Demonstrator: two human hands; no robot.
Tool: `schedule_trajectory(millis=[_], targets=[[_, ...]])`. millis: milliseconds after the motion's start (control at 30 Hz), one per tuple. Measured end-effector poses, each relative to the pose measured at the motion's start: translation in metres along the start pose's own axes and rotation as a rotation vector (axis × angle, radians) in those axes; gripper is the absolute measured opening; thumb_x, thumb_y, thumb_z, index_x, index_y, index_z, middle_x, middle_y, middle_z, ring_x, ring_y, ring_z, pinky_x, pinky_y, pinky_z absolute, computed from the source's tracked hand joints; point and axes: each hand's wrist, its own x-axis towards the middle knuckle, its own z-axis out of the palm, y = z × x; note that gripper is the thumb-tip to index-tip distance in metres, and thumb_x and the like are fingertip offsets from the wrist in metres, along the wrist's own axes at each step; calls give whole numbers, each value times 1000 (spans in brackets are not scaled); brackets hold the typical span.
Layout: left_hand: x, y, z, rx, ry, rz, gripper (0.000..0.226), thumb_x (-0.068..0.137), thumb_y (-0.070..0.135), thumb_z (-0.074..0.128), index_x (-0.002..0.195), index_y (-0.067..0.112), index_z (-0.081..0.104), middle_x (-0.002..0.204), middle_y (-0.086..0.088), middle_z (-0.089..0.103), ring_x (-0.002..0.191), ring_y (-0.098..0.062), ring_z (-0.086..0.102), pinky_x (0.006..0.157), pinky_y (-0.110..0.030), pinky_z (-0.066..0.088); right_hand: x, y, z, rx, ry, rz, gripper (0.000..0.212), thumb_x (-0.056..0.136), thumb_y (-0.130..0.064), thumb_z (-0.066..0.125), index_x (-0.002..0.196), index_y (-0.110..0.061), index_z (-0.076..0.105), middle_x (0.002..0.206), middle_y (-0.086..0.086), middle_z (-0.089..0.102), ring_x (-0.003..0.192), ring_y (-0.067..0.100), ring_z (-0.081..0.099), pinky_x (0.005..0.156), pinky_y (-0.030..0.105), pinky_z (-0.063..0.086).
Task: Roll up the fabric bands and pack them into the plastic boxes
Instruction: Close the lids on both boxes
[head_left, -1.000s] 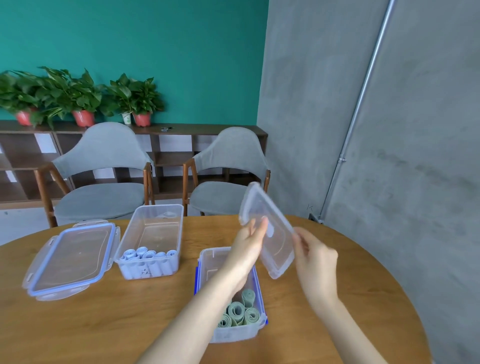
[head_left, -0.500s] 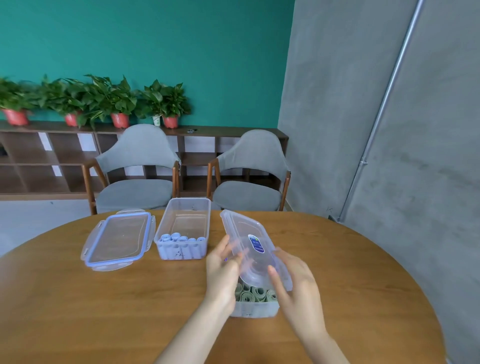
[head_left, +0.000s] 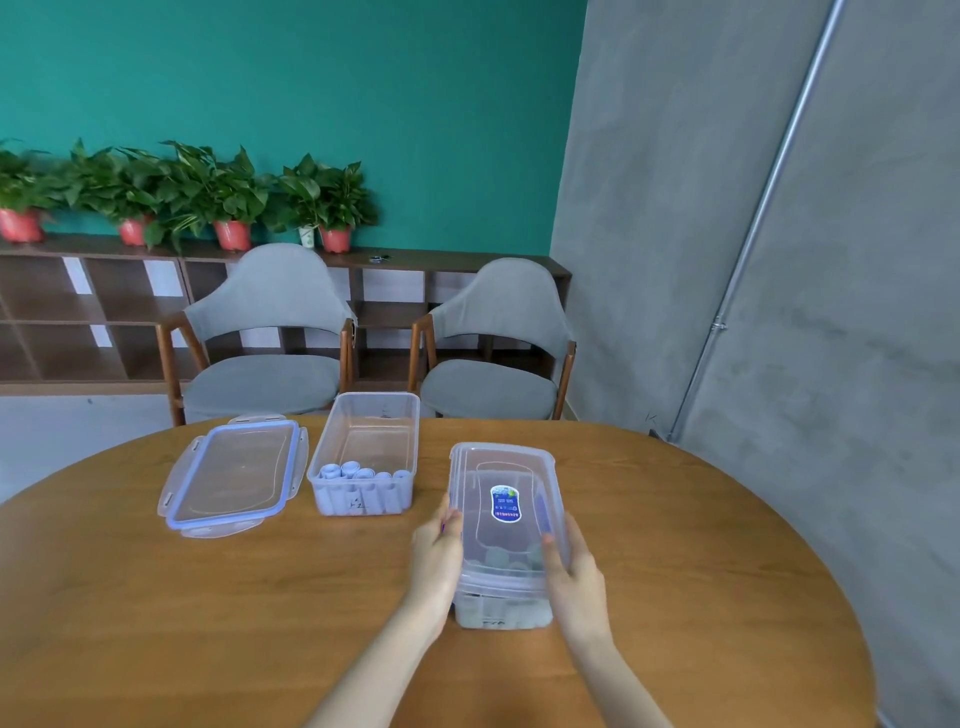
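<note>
Two boxes (head_left: 363, 457), two lids (head_left: 506, 512); both hands (head_left: 439, 551) holding nearer lid

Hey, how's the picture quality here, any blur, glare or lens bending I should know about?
Head view: even soft daylight, faint shadows under the hands; wide-angle bending curves the table edge and tilts the wall pipe; left hand and right hand slightly soft at the lid; its sticker text is unreadable; green rolls under the lid look hazy; no strong glare.
</note>
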Motion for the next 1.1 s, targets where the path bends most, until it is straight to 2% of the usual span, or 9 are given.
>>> schedule_trajectory(millis=[167,333,467,567,633,767,900,1000,1100], targets=[[21,-23,3,334,15,-23,47,99,32,41,145,21,35,151,0,34,141,-15,26,116,-40,19,16,14,9,-180,-27,40,44,102,-24,38,145,-18,33,153,0,30,147,15,6,118,39,12],[22,-38,6,397,4,25,47,101,26,38,147,19,30,154,1,26,144,-15,18,117,-32,14,26,25,9,-207,-82,59,49,101,-26,38,148,-17,26,154,-4,28,146,15,8,112,31,20],[23,-43,7,232,16,79,37,101,16,37,135,24,46,131,12,49,124,-6,40,104,-23,29,27,31,7,-165,-86,98,44,100,-31,41,142,-21,35,136,-1,51,125,19,47,97,27,38],[23,-44,7,186,24,101,37,101,8,33,115,37,50,113,16,53,111,-5,49,89,-16,33,34,31,5,-139,-46,127,30,99,-29,44,126,-18,44,123,1,58,106,17,53,81,26,37],[22,-44,6,173,25,88,38,101,7,32,120,34,50,112,18,55,105,2,51,84,-12,36,37,28,6,-142,-35,137,27,99,-27,43,124,-17,43,122,2,57,106,19,54,79,26,35],[21,-44,6,171,27,83,43,101,4,30,117,40,46,100,27,55,91,13,52,71,-2,37,42,30,10,-313,-117,88,49,101,-29,35,147,-20,24,147,-3,37,131,21,41,98,32,37],[24,-52,11,244,20,98,59,87,-11,28,117,36,48,104,0,62,97,-14,59,74,-14,41,43,30,7,-485,-182,59,56,101,-33,26,152,-26,4,159,-14,1,145,10,10,115,45,20],[27,-58,14,257,36,112,67,73,-15,31,112,35,51,99,-11,64,90,-24,61,73,-19,45,44,29,7,-515,-212,69,56,101,-33,25,152,-24,3,159,-13,1,146,10,9,115,48,20],[23,-53,15,274,71,138,53,88,-10,32,118,30,49,85,8,60,76,-11,56,64,-7,39,48,28,6,-473,-219,113,49,99,-29,30,146,-19,20,153,-7,26,133,20,37,107,45,31]])
